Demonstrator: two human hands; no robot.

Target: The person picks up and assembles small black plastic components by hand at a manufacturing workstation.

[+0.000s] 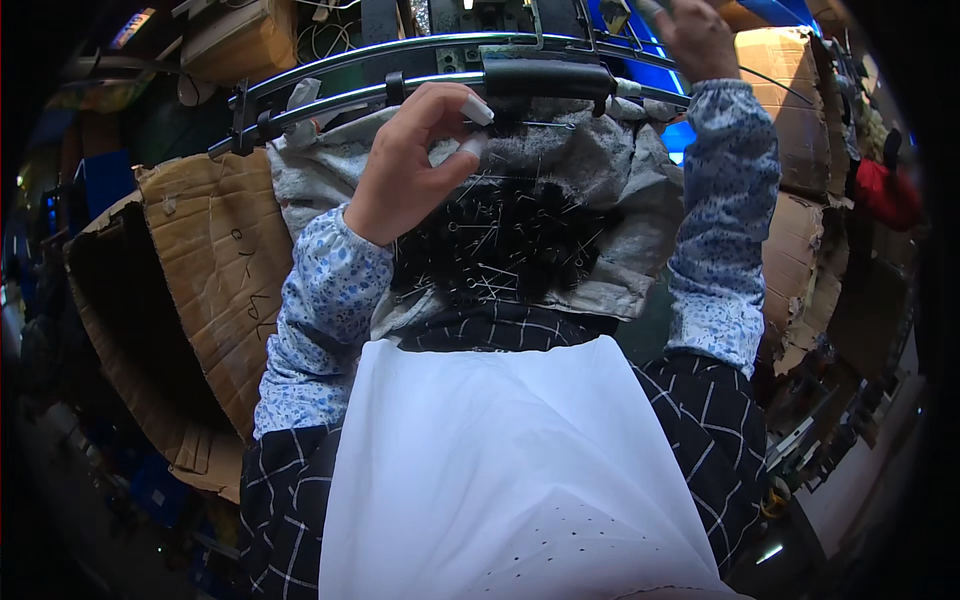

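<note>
My left hand (415,165) is raised over the near side of a metal bar, thumb and forefinger curled toward each other with white coverings on their tips. A thin metal pin with a looped end (548,125) runs out to the right from these fingertips. Below lies a dark heap of similar looped pins (490,240), spread on a grey cloth (640,250) across my lap. My right hand (695,40) reaches up at the far right beside a blue panel. Its fingers are partly cut off by the picture's edge, so what they hold is hidden.
Shiny horizontal rails (350,97) with a black roller-like cover (550,78) cross in front of me. An opened cardboard box (215,260) stands at my left, and more cardboard (790,120) at my right. A brown carton (240,40) sits at the far left.
</note>
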